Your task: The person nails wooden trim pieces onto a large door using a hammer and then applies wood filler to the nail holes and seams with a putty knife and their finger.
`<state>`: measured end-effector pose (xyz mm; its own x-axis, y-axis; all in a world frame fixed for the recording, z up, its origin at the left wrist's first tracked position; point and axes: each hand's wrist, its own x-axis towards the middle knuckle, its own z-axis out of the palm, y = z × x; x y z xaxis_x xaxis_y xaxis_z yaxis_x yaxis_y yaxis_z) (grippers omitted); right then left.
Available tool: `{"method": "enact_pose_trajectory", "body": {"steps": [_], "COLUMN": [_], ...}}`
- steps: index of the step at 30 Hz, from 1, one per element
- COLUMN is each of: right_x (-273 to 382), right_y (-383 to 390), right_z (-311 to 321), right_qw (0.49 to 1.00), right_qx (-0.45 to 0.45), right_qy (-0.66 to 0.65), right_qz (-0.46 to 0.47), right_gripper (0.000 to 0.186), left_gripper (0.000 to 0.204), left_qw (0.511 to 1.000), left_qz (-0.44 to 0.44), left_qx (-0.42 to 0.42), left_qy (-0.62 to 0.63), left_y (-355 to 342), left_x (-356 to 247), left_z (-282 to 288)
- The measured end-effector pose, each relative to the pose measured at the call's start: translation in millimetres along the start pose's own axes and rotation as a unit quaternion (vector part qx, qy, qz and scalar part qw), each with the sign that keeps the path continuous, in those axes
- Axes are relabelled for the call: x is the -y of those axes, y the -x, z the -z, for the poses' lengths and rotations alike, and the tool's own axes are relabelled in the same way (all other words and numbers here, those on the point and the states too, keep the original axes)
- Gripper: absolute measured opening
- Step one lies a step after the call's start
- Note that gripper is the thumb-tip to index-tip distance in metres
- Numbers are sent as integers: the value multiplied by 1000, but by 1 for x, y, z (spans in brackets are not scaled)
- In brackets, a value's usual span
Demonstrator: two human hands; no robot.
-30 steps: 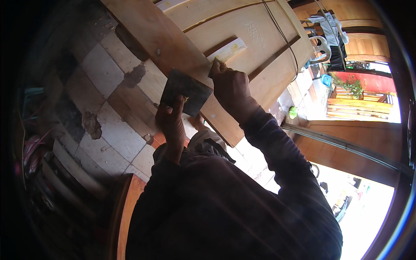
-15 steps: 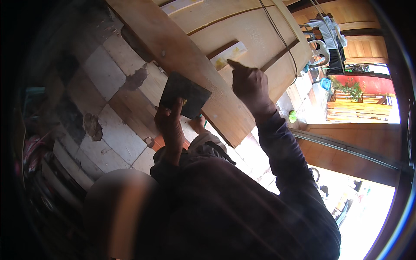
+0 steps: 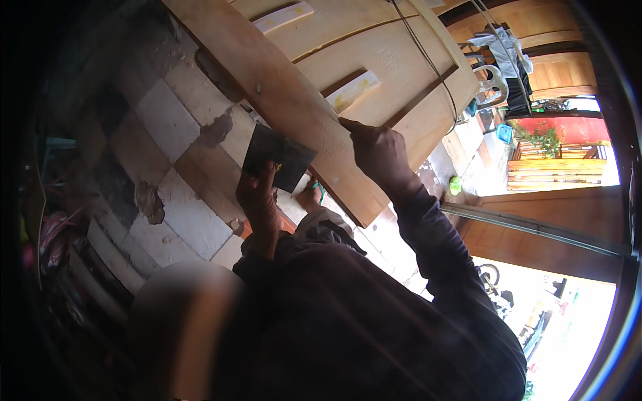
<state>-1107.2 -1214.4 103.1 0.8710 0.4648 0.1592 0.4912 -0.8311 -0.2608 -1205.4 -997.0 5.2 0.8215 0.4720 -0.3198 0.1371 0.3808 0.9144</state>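
Observation:
In my left hand (image 3: 261, 207) is a thin dark square plate (image 3: 284, 159) with a small yellow dab on it; the thumb lies across its face and the fingers go underneath. My right hand (image 3: 382, 159) is at the edge of a long wooden board (image 3: 287, 97), its fingers curled. A narrow dark tip reaches from that hand to the wood; I cannot tell whether it is the forefinger or a thin tool. Pale filled spots dot the board's surface.
Beyond the board lies a wide wooden panel (image 3: 374, 50) with pale yellow-stained blocks (image 3: 353, 92) and a dark cable (image 3: 428, 57) across it. Cracked floor tiles (image 3: 194, 200) spread to the left. A white plastic chair (image 3: 493, 87) stands at the far right.
My right hand has come down and slightly left, from above the panel to the board's edge. My left hand and the dark plate have shifted slightly down and left.

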Motion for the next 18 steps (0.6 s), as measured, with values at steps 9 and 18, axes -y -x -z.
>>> {"method": "enact_pose_trajectory", "body": {"steps": [9, 18], "right_x": [-6, -14], "right_y": [45, 33], "right_z": [50, 35], "right_qw": [831, 590], "right_qx": [33, 40], "right_qy": [-476, -728], "right_qz": [-287, -346], "right_gripper": [33, 41], "left_gripper": [35, 33], "left_qw": [984, 981], "left_qz": [46, 22], "left_qx": [14, 22], "left_qy": [173, 192], "left_y": [-6, -9], "left_x": [-10, -67], "left_z": [4, -21]}}
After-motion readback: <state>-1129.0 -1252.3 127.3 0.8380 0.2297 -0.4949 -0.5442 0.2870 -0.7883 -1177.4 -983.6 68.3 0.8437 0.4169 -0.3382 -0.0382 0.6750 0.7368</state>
